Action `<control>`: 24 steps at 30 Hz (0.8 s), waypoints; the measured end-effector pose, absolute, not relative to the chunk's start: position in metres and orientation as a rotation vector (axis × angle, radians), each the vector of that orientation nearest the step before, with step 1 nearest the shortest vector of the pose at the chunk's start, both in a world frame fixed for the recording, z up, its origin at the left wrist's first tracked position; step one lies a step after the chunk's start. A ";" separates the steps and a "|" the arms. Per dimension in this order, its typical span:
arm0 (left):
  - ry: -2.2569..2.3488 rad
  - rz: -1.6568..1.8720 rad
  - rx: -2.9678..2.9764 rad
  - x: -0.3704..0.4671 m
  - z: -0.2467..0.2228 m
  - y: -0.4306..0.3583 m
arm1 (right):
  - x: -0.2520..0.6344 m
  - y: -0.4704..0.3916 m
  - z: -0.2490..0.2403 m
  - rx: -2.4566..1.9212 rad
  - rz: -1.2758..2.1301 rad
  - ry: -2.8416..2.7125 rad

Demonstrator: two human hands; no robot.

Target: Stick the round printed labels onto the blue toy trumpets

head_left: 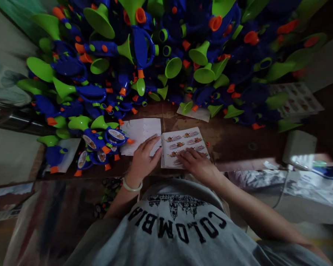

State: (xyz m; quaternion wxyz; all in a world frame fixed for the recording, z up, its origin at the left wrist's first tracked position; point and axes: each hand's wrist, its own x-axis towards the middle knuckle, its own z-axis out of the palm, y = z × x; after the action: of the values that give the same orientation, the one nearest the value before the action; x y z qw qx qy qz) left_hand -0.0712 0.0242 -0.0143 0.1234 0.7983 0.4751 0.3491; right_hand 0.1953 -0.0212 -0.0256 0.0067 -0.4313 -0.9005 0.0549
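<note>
I see through a single head-worn camera, looking forward and steeply down. From above the grey shirt [180,225], nearest me at the bottom, the view reaches the left hand [145,157] and right hand [195,162] at close range mid-frame, over the table [227,142], then the heaped toys [143,48] farther out along the top.

Tabletop [233,147], layout: toy heap [143,48], rear; sticker stack [174,146], ctr. front; loose papers [140,129], immed. L of stack; toy cluster [101,142], farther L; flask [22,121], far L; corded box [299,149], R; addl. sticker sheets [296,98], behind box.
</note>
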 end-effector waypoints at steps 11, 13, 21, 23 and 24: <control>1.547 0.753 2.112 -0.047 -0.031 0.036 | 0.197 -0.021 -0.027 -1.398 0.384 -2.647; 1.576 0.759 1.985 -0.048 -0.029 0.038 | 0.203 -0.015 -0.031 -1.365 0.390 -2.584; 1.337 0.658 1.240 -0.053 -0.016 0.042 | 0.233 0.000 -0.006 -0.916 0.234 -2.111; 1.136 0.660 0.943 -0.049 -0.011 0.041 | 0.233 0.001 0.003 -0.677 0.166 -1.984; 1.040 0.680 0.846 -0.046 -0.008 0.039 | 0.232 0.002 0.006 -0.599 0.147 -1.963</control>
State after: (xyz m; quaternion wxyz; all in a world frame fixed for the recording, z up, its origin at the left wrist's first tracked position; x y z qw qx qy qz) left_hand -0.0460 0.0392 -0.0080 0.7306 0.3842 0.4725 0.3088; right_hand 0.2324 0.0015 0.0056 0.5159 -0.2496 -0.8172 0.0612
